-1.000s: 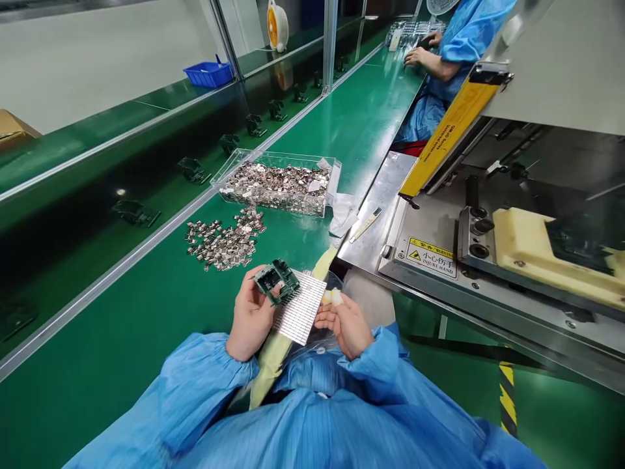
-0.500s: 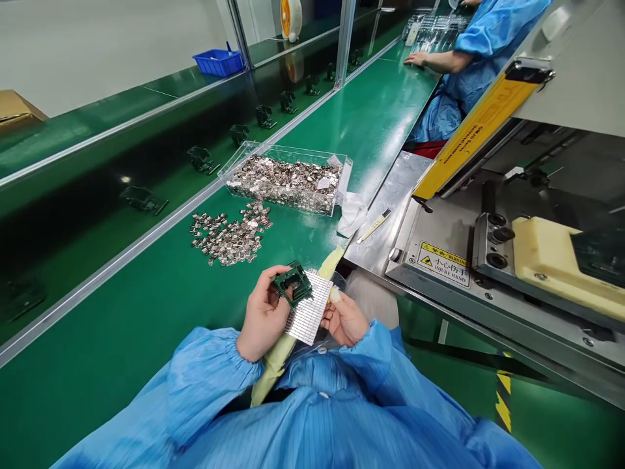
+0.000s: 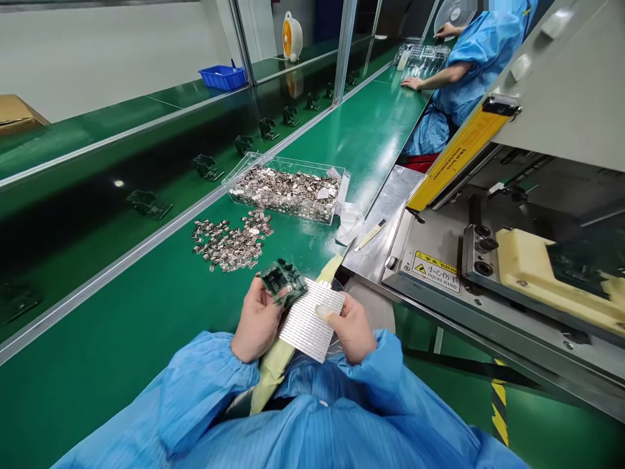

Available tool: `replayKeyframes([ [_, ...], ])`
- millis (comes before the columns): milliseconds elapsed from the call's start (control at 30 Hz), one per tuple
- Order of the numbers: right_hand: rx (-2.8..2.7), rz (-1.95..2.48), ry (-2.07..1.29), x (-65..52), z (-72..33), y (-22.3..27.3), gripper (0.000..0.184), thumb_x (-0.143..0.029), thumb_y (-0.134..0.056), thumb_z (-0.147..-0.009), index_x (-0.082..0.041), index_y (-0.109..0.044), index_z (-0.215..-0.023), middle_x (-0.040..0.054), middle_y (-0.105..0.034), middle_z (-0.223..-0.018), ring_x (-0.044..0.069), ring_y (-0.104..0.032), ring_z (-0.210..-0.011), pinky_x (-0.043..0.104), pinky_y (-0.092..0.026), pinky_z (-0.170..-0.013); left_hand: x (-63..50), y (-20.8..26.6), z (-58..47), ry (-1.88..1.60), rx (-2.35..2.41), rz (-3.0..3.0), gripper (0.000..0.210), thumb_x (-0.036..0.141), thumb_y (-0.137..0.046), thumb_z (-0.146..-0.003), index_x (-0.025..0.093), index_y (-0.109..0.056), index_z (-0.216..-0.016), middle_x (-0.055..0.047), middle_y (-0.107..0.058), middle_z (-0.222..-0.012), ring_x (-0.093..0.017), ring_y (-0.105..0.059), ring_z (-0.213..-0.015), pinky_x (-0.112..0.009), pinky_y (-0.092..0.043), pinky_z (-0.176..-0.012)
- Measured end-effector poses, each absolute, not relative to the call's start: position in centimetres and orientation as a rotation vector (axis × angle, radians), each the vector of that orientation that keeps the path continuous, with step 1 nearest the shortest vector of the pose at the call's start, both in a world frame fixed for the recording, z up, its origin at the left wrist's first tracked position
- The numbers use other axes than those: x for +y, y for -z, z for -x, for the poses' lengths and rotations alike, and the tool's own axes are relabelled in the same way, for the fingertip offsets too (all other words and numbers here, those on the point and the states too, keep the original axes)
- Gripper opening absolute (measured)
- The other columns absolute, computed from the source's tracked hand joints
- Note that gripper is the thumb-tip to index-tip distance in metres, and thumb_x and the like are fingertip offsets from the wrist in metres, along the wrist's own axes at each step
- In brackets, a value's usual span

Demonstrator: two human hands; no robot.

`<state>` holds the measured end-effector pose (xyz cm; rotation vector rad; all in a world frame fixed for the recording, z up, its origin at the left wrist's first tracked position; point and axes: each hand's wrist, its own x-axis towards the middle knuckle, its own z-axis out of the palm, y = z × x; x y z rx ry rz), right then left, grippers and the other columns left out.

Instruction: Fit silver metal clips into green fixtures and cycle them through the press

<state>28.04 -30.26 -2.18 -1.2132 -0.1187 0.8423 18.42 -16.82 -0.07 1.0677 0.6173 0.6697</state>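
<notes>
The dark green part [image 3: 284,281] is gripped in the left hand's [image 3: 256,329] fingers, at the far-left corner of the striped white sheet [image 3: 308,326], whose right edge the right hand [image 3: 355,329] pinches, thumb on top, over yellow tape [image 3: 273,372] along the green bench's [image 3: 200,305] near edge.

My green bench top [image 3: 161,293] carries a clear bin [image 3: 344,189], its left end reaching the metal rail [image 3: 170,226]. Nearer me than the bin lies a loose pile of small metal pieces [image 3: 234,246]; at the bin's near right corner, a white cloth [image 3: 350,223]; far beyond the bin, clear plastic items [image 3: 424,62].
</notes>
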Motion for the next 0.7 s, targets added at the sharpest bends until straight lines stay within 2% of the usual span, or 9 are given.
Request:
replayKeyframes([
  [100,-0.429,1.353,-0.687,-30.6,-28.1,-0.7,0.018,-0.023,-0.077,-0.068,-0.019,-0.069,-0.084,0.0007,-0.072,-0.076,0.017,-0.065,-0.069,0.029,-0.053,-0.064,-15.3,-2.3,-18.3,-0.691,0.619,-0.904,0.035,0.027,-0.084,-0.067,0.023,-0.061,-0.093,-0.002,-0.07,-0.098,-0.021,-0.069,-0.091,-0.041,-0.06,-0.083],
  [167,-0.738,1.501,-0.457,-30.6,-28.2,-2.0,0.013,-0.017,-0.068,-0.076,-0.021,-0.071,-0.087,0.0013,-0.074,-0.081,0.018,-0.067,-0.072,0.029,-0.054,-0.065,-14.1,-3.9,-18.1,-0.792,0.624,-0.882,0.032,0.023,-0.083,-0.069,0.022,-0.062,-0.093,-0.002,-0.07,-0.1,-0.022,-0.068,-0.098,-0.043,-0.058,-0.088],
  [300,-1.147,1.613,-0.05,-29.9,-27.8,-1.7,0.037,-0.005,-0.054,-0.077,-0.026,-0.072,-0.102,0.0032,-0.076,-0.1,0.022,-0.072,-0.089,0.035,-0.058,-0.079,-13.1,-5.0,-18.0,-0.865,0.618,-0.87,0.036,0.021,-0.083,-0.068,0.024,-0.063,-0.098,-0.001,-0.07,-0.103,-0.023,-0.067,-0.104,-0.049,-0.055,-0.095],
  [400,-1.19,1.589,-0.035,-29.2,-26.9,-0.4,0.041,-0.003,-0.051,-0.079,-0.026,-0.07,-0.107,0.0048,-0.074,-0.111,0.023,-0.07,-0.101,0.038,-0.057,-0.088,-13.7,-4.1,-18.1,-0.797,0.601,-0.85,0.04,0.021,-0.084,-0.066,0.024,-0.061,-0.098,-0.001,-0.071,-0.1,-0.022,-0.069,-0.098,-0.049,-0.057,-0.091],
  [567,-1.173,1.558,-0.145,-28.8,-25.3,0.6,0.033,-0.004,-0.05,-0.083,-0.023,-0.069,-0.102,0.0083,-0.074,-0.109,0.023,-0.067,-0.109,0.04,-0.055,-0.094,-14.3,-2.8,-18.5,-0.717,0.614,-0.841,0.044,0.021,-0.086,-0.065,0.023,-0.06,-0.1,-0.001,-0.071,-0.101,-0.017,-0.07,-0.089,-0.038,-0.061,-0.086],
  [700,-1.185,1.579,-0.145,-28.6,-25.0,0.6,0.035,-0.002,-0.048,-0.081,-0.023,-0.068,-0.102,0.0098,-0.073,-0.11,0.024,-0.066,-0.111,0.043,-0.054,-0.094,-14.3,-2.4,-18.6,-0.706,0.645,-0.85,0.041,0.023,-0.086,-0.064,0.021,-0.06,-0.095,-0.001,-0.071,-0.1,-0.017,-0.069,-0.089,-0.038,-0.061,-0.085],
])
